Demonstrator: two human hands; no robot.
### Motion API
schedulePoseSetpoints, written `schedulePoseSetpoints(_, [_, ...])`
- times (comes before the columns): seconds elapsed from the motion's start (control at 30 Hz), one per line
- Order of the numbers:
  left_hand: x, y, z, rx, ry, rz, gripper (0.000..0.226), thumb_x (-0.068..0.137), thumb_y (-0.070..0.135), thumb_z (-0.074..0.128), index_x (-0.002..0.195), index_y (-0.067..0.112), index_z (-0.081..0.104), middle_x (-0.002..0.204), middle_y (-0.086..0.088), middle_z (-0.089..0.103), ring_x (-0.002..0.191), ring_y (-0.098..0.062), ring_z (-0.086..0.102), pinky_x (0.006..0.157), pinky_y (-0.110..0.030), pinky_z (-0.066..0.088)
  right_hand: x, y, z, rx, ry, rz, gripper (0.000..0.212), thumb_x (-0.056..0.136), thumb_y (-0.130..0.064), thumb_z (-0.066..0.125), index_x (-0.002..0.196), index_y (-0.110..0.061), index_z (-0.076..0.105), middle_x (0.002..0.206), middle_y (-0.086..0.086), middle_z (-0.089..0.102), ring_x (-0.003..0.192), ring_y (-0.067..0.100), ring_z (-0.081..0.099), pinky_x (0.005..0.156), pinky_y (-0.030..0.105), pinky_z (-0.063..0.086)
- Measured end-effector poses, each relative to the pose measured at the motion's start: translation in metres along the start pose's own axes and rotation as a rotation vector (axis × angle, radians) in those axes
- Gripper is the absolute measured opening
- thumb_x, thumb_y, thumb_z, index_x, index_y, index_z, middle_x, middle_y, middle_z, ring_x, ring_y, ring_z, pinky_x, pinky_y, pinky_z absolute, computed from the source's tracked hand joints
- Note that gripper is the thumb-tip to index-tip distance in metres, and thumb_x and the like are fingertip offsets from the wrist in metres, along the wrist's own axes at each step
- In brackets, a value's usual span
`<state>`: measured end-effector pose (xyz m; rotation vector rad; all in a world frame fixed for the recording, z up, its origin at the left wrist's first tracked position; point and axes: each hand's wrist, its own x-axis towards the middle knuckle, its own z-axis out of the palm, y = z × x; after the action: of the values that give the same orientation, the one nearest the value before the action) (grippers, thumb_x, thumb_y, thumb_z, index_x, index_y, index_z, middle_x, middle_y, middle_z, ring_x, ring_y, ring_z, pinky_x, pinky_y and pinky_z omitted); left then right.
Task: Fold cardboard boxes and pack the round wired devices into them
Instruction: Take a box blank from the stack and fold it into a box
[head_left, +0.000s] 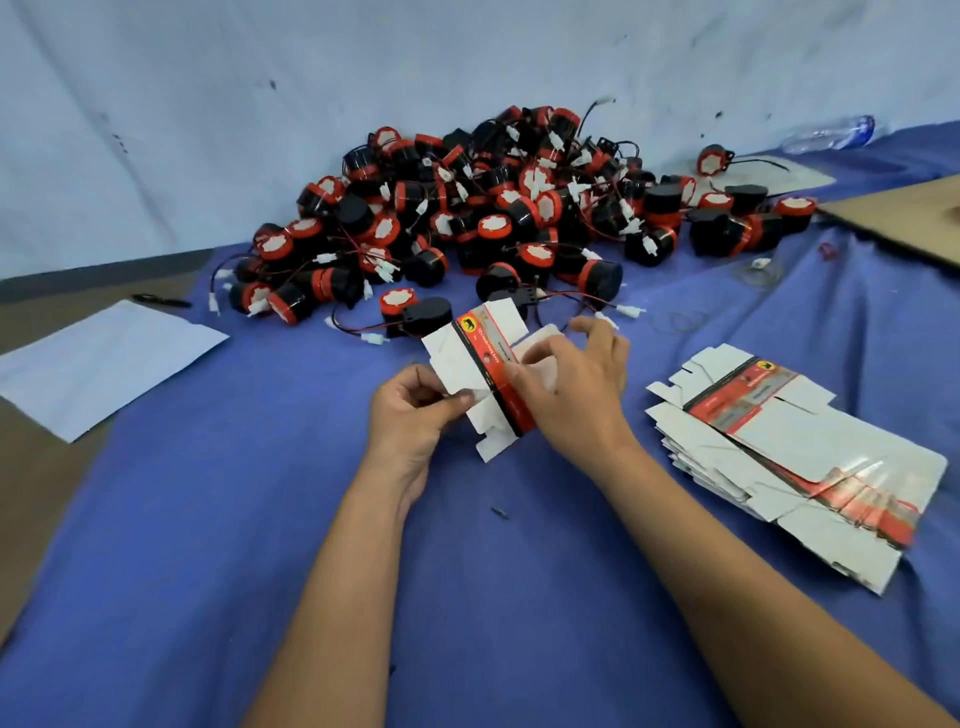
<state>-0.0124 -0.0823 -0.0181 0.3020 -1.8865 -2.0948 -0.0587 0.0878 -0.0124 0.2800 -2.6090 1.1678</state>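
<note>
A white paper sheet (98, 364) lies far left. The left hand (415, 410) pinches a flat white cardboard box with a red-black stripe (480, 364) above the blue cloth (208, 519); the right hand (571, 384) grips its other edge. Behind lies the heap of black-and-red round wired devices (493, 213); right, a stack of flat box blanks (789, 457).

head view | worn, facing forward and down | close over hands (498, 400) (single view)
</note>
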Motion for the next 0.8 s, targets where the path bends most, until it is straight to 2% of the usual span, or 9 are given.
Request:
schedulePoseSetpoints(0.07, [0.0, -0.002, 0.002, 0.036, 0.032, 0.07, 0.024, 0.078, -0.016, 0.077, 0.083, -0.001, 0.06, 0.085, -0.008, 0.075, 0.08, -0.019, 0.071, 0.073, -0.032, 0.059, -0.002, -0.002, -0.002, -0.007, 0.019, -0.078, 0.031, 0.089, -0.057, 0.067, 0.096, -0.026, 0.071, 0.141, 0.002, 0.036, 0.136, 0.024, 0.022, 0.109, 0.039, 0.026])
schedulePoseSetpoints(0.13, [-0.001, -0.002, 0.001, 0.083, 0.053, 0.141, 0.025, 0.075, -0.013, 0.082, 0.087, 0.0, 0.064, 0.084, 0.001, 0.078, 0.08, -0.012, 0.074, 0.071, -0.026, 0.06, -0.003, -0.007, -0.005, 0.053, 0.042, -0.105, 0.034, 0.088, -0.057, 0.069, 0.089, -0.023, 0.07, 0.125, 0.0, 0.041, 0.124, 0.023, 0.029, 0.105, 0.032, 0.03])
schedulePoseSetpoints(0.2, [-0.003, -0.001, 0.001, 0.115, 0.054, 0.199, 0.03, 0.074, -0.011, 0.083, 0.089, 0.011, 0.07, 0.089, 0.006, 0.08, 0.086, -0.01, 0.076, 0.071, -0.024, 0.06, -0.003, -0.01, -0.008, 0.121, 0.057, -0.122, 0.038, 0.087, -0.057, 0.069, 0.08, -0.02, 0.067, 0.107, -0.003, 0.046, 0.112, 0.021, 0.036, 0.097, 0.026, 0.034])
schedulePoseSetpoints(0.3, [-0.006, 0.002, 0.002, 0.11, 0.012, 0.226, 0.042, 0.076, -0.008, 0.083, 0.1, 0.025, 0.074, 0.1, 0.007, 0.081, 0.096, -0.012, 0.077, 0.073, -0.024, 0.06, -0.007, -0.012, -0.011, 0.138, 0.03, -0.178, 0.044, 0.087, -0.06, 0.065, 0.081, -0.017, 0.06, 0.09, -0.005, 0.053, 0.1, 0.02, 0.043, 0.09, 0.034, 0.042])
schedulePoseSetpoints(0.4, [-0.008, 0.003, 0.003, 0.121, -0.042, 0.229, 0.042, 0.078, 0.001, 0.086, 0.108, 0.028, 0.076, 0.106, 0.006, 0.08, 0.1, -0.015, 0.076, 0.077, -0.028, 0.062, -0.012, -0.016, -0.011, 0.249, -0.054, -0.156, 0.041, 0.087, -0.061, 0.065, 0.096, -0.021, 0.059, 0.092, -0.007, 0.059, 0.094, 0.017, 0.052, 0.087, 0.041, 0.047])
schedulePoseSetpoints(0.53, [-0.008, 0.003, 0.005, 0.117, -0.072, 0.205, 0.051, 0.075, -0.003, 0.087, 0.114, 0.027, 0.072, 0.109, 0.006, 0.079, 0.103, -0.015, 0.075, 0.078, -0.033, 0.064, -0.012, -0.019, -0.01, 0.305, -0.042, -0.152, 0.042, 0.093, -0.049, 0.068, 0.073, -0.02, 0.047, 0.067, -0.01, 0.044, 0.067, 0.014, 0.041, 0.063, 0.031, 0.036])
schedulePoseSetpoints(0.63, [-0.005, 0.001, 0.004, 0.13, 0.001, 0.17, 0.035, 0.077, -0.001, 0.082, 0.105, 0.014, 0.068, 0.097, 0.007, 0.08, 0.089, -0.012, 0.074, 0.072, -0.036, 0.064, -0.016, -0.021, -0.009, 0.595, -0.104, -0.094, 0.042, 0.094, -0.044, 0.069, 0.071, -0.021, 0.043, 0.062, -0.014, 0.039, 0.06, 0.008, 0.035, 0.054, 0.029, 0.033])
schedulePoseSetpoints(0.7, [-0.003, 0.001, 0.001, 0.237, 0.105, 0.179, 0.018, 0.079, 0.004, 0.077, 0.091, 0.012, 0.065, 0.081, 0.005, 0.075, 0.071, -0.01, 0.065, 0.06, -0.038, 0.057, -0.018, -0.021, -0.009, 0.711, -0.202, -0.086, 0.037, 0.091, -0.048, 0.07, 0.073, -0.024, 0.048, 0.064, -0.014, 0.043, 0.062, 0.009, 0.041, 0.053, 0.035, 0.039])
schedulePoseSetpoints(0.8, [-0.004, 0.004, -0.002, 0.238, 0.228, 0.146, 0.02, 0.07, 0.012, 0.077, 0.08, 0.018, 0.06, 0.078, -0.003, 0.07, 0.069, -0.017, 0.06, 0.059, -0.04, 0.052, -0.018, -0.02, -0.009, 0.753, -0.319, -0.089, 0.039, 0.081, -0.051, 0.078, 0.082, -0.019, 0.057, 0.072, -0.001, 0.058, 0.068, 0.012, 0.055, 0.06, 0.038, 0.048])
